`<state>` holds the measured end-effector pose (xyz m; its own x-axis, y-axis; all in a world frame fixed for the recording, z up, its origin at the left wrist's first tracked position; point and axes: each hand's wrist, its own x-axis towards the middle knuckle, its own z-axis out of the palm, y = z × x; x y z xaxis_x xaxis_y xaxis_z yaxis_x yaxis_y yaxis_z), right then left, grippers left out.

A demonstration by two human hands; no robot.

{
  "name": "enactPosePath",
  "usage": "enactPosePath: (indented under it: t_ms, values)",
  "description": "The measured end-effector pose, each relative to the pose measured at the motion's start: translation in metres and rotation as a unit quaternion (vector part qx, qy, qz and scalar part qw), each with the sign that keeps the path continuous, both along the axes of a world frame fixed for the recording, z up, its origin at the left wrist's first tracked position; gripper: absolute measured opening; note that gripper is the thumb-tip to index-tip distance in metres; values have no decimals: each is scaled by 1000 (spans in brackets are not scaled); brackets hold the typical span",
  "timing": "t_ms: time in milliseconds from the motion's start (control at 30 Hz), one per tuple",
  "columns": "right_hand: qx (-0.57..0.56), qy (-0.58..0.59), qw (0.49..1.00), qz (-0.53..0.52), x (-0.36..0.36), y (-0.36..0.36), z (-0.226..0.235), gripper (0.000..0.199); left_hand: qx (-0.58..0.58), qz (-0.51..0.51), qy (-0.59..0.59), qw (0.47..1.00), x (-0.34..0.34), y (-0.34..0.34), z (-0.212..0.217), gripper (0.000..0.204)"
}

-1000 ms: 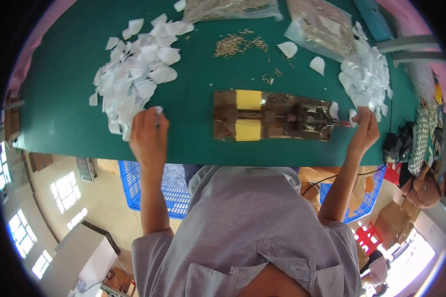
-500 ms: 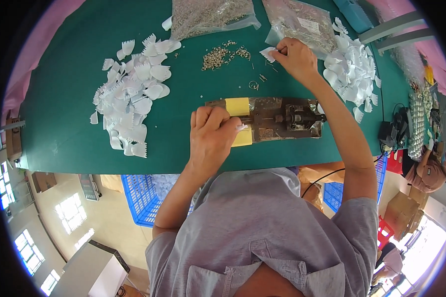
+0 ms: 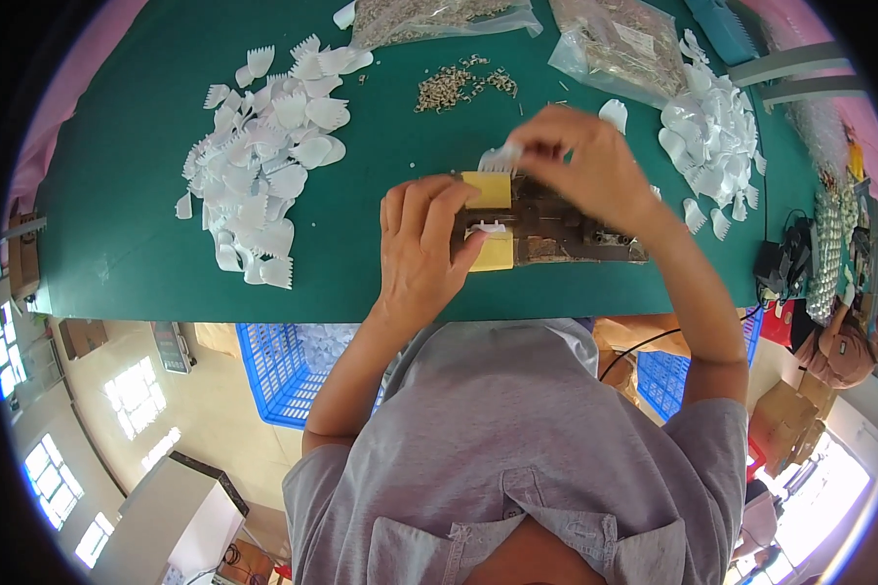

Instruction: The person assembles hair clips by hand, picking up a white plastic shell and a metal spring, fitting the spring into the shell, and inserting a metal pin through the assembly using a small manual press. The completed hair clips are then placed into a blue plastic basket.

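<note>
**Two hands meet at the jig**

Head view: the jig [image 3: 556, 229], dark with two yellow blocks, sits near centre on the green bench [image 3: 117, 253], close to the near edge so both hands reach it easily. The left hand [image 3: 419, 249] lies curled over the jig's left end, its thumb pressing a white comb [image 3: 486, 228] between the yellow blocks, apparently to steady it. The right hand [image 3: 585, 166], at 12 o'clock of the jig, pinches a second comb [image 3: 500, 156] in narrowed fingertips just above the upper block. A pile of white combs [image 3: 263, 156] lies at 9 to 10 o'clock, another pile [image 3: 707, 146] at 2 o'clock, each within one hand's reach. Small metal bits [image 3: 458, 86] are scattered at 12 o'clock, before two clear bags [image 3: 615, 44].
</note>
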<state>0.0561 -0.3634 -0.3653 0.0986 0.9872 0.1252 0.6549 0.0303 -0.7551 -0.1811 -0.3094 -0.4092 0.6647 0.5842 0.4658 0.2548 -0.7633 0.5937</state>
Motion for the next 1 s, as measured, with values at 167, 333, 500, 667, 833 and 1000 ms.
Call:
enactPosePath:
  t_ms: [167,333,500,667,833,1000]
  values:
    - [-25,-37,997,65,-27,-21,3,12,-58,3,-6,998,-2,-1,-4,77]
    - [1,-106,985,136,-37,-31,5,23,-119,-25,-11,992,-3,1,-9,80]
    - [1,-168,982,90,-35,-28,1,21,-127,-37,-8,991,-5,1,-9,81]
    - [4,-194,979,55,-34,-25,0,20,-130,-23,-32,991,-2,3,-5,80]
    - [-41,-99,992,63,-37,-26,-7,22,-153,-67,-13,986,-3,5,-10,79]
    - [24,-149,985,84,-41,-22,-4,13,-193,-77,-31,978,-1,3,-14,79]
